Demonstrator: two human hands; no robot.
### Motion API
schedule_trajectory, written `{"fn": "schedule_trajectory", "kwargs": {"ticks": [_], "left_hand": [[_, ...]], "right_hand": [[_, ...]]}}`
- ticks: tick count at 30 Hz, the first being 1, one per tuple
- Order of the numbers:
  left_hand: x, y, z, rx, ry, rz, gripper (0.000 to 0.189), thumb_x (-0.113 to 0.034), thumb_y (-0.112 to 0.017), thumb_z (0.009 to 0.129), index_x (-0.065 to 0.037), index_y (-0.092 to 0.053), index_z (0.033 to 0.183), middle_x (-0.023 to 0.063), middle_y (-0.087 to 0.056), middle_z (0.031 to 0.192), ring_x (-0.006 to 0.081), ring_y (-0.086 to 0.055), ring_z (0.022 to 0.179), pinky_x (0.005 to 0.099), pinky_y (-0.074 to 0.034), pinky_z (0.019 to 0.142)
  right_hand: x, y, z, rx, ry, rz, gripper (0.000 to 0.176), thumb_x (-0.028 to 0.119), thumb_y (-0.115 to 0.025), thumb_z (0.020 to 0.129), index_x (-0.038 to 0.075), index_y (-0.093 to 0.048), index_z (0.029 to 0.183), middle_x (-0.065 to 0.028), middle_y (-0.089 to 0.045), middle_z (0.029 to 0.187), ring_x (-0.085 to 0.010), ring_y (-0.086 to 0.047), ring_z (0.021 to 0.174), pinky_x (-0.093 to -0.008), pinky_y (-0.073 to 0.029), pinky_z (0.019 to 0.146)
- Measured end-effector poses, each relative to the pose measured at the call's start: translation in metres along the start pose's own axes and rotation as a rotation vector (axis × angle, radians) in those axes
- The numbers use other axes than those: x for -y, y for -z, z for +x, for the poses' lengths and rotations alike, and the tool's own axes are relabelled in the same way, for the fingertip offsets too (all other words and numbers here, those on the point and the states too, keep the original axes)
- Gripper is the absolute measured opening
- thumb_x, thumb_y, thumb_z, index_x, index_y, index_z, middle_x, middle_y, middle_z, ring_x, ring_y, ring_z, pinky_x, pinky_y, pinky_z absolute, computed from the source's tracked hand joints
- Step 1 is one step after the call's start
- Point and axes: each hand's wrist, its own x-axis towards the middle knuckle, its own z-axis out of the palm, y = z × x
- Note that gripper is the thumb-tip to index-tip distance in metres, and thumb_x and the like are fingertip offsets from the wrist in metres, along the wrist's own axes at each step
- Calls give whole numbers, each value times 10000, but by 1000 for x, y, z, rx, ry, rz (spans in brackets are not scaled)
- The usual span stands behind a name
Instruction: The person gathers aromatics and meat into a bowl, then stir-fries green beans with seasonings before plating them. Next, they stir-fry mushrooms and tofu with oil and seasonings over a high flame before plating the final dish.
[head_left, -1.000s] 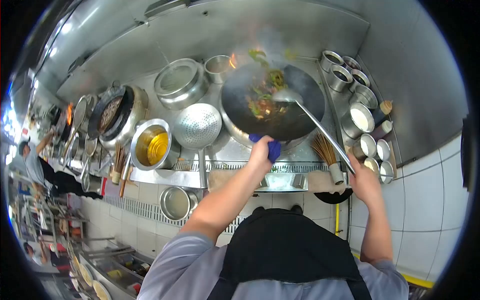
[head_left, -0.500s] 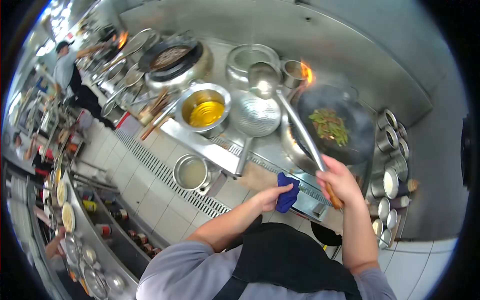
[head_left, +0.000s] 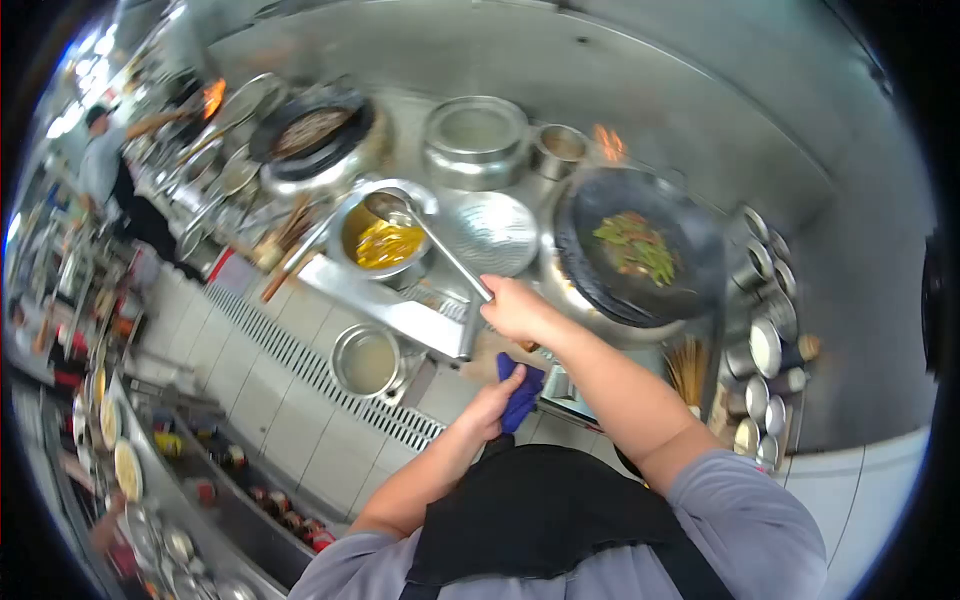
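Observation:
My right hand (head_left: pixel 515 307) is closed round the handle of a ladle (head_left: pixel 448 254). The ladle's bowl is at the upper rim of a metal pot (head_left: pixel 345 215) holding yellow oil (head_left: pixel 388 246). Low in front of my body, my left hand (head_left: pixel 491 402) grips a folded blue cloth (head_left: pixel 521 392). A black wok (head_left: pixel 690 285) sits on the burner to the right, with green vegetables (head_left: pixel 636 248) in it. Between pot and wok lies a perforated strainer (head_left: pixel 492 236), its handle partly hidden by my right hand and the ladle.
A lidded metal pot (head_left: pixel 475 140) and a small metal pot (head_left: pixel 560 150) stand behind, near a flame (head_left: pixel 609 143). Several metal containers (head_left: pixel 766 345) line the right side. A pot of cloudy liquid (head_left: pixel 365 362) stands front left. Another person (head_left: pixel 125 190) works at far left.
My right hand has swung the ladle left, from over the area beside the wok to the oil pot. My left hand keeps the cloth. The view has shifted slightly.

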Motion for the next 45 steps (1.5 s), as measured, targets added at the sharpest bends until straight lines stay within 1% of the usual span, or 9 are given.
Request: {"fn": "schedule_trajectory", "kwargs": {"ticks": [8, 11, 16, 24, 29, 31, 35, 39, 45], "left_hand": [[-32, -55, 60, 113, 51, -3, 492, -501, -401, 956, -73, -565, 1134, 34, -645, 971, 135, -621, 794, 282, -510, 659], [-43, -85, 89, 328, 93, 72, 584, -541, -329, 955, -49, -511, 1211, 78, -606, 1132, 185, -606, 1019, 361, -505, 855], [-56, -132, 142, 415, 137, 59, 553, -490, -291, 979, -39, -482, 1236, 93, -578, 1202, 233, -579, 1090, 406, -488, 909], [-31, -156, 211, 15, 220, 46, 113, -126, -528, 792, -55, -568, 869, 93, -639, 768, 238, -609, 620, 370, -509, 563], [-32, -202, 77, 119, 6, -83, 309, -84, -474, 807, 3, -506, 1101, 154, -618, 896, 330, -637, 775, 433, -520, 646], [-42, -209, 74, 76, 53, -142, 221, -76, -466, 802, -9, -527, 1004, 122, -611, 841, 302, -628, 728, 436, -522, 639], [-22, -161, 141, 76, 89, -108, 42, -91, -509, 772, -70, -539, 753, 71, -555, 658, 214, -551, 568, 363, -486, 522], [8, -127, 97, -131, 146, 134, 179, -57, -506, 751, -51, -482, 929, 86, -551, 781, 231, -555, 607, 378, -503, 538], [-42, -183, 76, -54, 147, 4, 184, -144, -553, 790, -78, -514, 957, 83, -572, 841, 219, -586, 716, 364, -503, 606]], "right_hand": [[-70, 130, -170, -248, -231, 1053, 409, 82, -567, 857, 42, -485, 1256, -11, -516, 662, -91, -461, 418, -219, -345, 353], [-95, 128, -182, -654, -484, 66, 401, 104, -550, 818, -3, -507, 1202, -110, -558, 671, -190, -551, 461, -325, -450, 413], [-131, 139, -153, -624, -655, 45, 406, 92, -484, 806, 30, -506, 1207, -196, -620, 759, -298, -617, 558, -410, -492, 484], [-86, 135, -280, -398, -459, -812, 512, 88, -491, 795, 103, -486, 1307, -198, -632, 816, -374, -621, 769, -470, -489, 685], [-43, 169, -368, -250, -440, -234, 540, 112, -555, 800, 105, -468, 1333, -159, -605, 737, -293, -609, 663, -398, -490, 650], [-42, 182, -369, -153, -741, 53, 559, 106, -552, 803, 103, -446, 1352, -134, -588, 717, -255, -591, 661, -374, -471, 649], [-107, 157, -314, -307, -366, -420, 509, 104, -561, 809, 104, -472, 1310, -159, -605, 763, -318, -609, 695, -409, -488, 633], [-84, 128, -299, -497, -535, -674, 487, 104, -573, 791, 83, -490, 1270, -194, -626, 835, -380, -599, 775, -452, -482, 677], [-39, 159, -336, -258, -681, -341, 547, 93, -588, 773, 76, -469, 1307, -208, -634, 901, -372, -612, 866, -447, -477, 746]]}}
